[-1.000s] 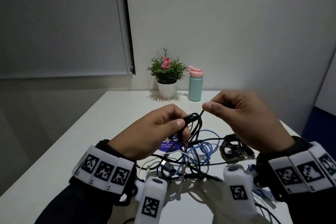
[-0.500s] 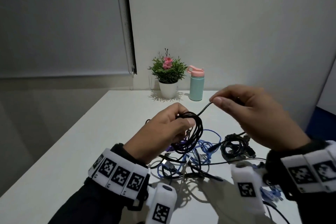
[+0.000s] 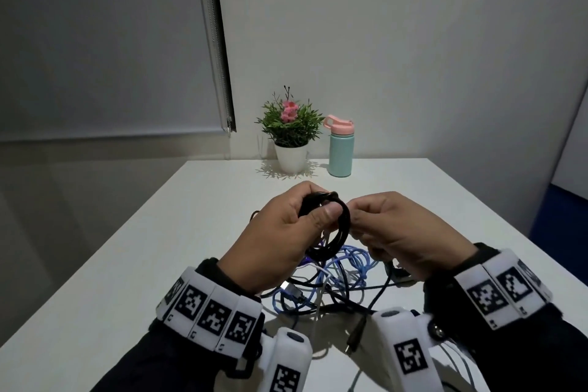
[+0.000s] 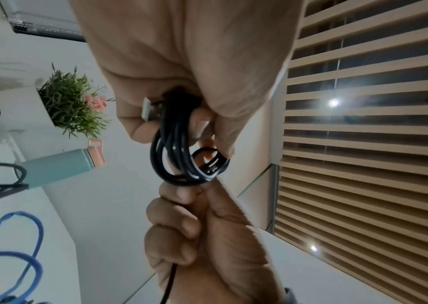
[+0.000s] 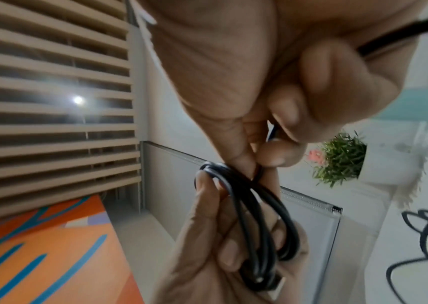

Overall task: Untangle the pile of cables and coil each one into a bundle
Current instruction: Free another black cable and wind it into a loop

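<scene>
Nothing readable here, honestly; no words, brand names or numbers on anything in any view. Closest thing to signs: black-and-white square code markers on the white wristbands (image 3: 210, 312) at about 7 o'clock and (image 3: 499, 291) at about 4 o'clock in the head view; same sort of marker on the two white wrist camera housings (image 3: 288, 366) (image 3: 405, 353) near 6 o'clock; patterns only, no letters.

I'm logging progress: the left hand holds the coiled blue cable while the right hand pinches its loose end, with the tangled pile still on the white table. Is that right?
One detail is wrong: the coiled cable in the left hand is a black rubber cable, not blue, as the head view shows. The blue cables lie in the tangled pile on the white table. The right hand does pinch its loose end.
</scene>
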{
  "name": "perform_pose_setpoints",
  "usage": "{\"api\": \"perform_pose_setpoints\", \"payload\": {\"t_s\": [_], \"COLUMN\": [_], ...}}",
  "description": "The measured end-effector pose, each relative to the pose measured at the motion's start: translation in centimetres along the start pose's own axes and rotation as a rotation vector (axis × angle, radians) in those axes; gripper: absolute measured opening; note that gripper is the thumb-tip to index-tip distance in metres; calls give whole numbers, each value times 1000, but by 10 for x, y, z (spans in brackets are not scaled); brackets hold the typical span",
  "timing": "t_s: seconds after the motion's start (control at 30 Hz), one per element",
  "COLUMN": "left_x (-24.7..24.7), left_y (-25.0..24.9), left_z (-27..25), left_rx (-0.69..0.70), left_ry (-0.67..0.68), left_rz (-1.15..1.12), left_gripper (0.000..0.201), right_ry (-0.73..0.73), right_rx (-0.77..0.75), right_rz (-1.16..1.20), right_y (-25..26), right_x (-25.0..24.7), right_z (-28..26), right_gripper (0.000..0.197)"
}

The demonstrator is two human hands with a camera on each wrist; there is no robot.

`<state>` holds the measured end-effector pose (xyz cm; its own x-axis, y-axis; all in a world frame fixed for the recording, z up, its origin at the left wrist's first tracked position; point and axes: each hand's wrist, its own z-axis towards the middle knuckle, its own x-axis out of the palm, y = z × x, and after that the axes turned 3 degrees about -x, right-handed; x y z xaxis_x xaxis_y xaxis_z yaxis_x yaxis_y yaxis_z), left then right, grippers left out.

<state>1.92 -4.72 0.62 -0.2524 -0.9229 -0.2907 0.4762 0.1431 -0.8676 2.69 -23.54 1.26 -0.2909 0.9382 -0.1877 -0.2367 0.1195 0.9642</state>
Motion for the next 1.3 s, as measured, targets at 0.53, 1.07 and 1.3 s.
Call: {"api": "perform_pose_setpoints", "payload": {"t_s": [0.53,1.07,1.3], "left_x": [5,-11,-4], "left_y": [-6,-6,-5], "left_z": [4,4,-2], "left_rx": [-119,-174,-52], "left_ry": [-54,-2,-22], "left_rz": [-702,-457,140], "left_gripper": [33,14,21], "right_ry": [-182,-9,-275], "right_rx": [-398,-324,-366], "right_rz": [-826,234,-54], "right_y": [27,38,33], "right_x": [24,-19,-23], "right_z": [-19,-21,-14], "right_gripper": [21,20,27]}}
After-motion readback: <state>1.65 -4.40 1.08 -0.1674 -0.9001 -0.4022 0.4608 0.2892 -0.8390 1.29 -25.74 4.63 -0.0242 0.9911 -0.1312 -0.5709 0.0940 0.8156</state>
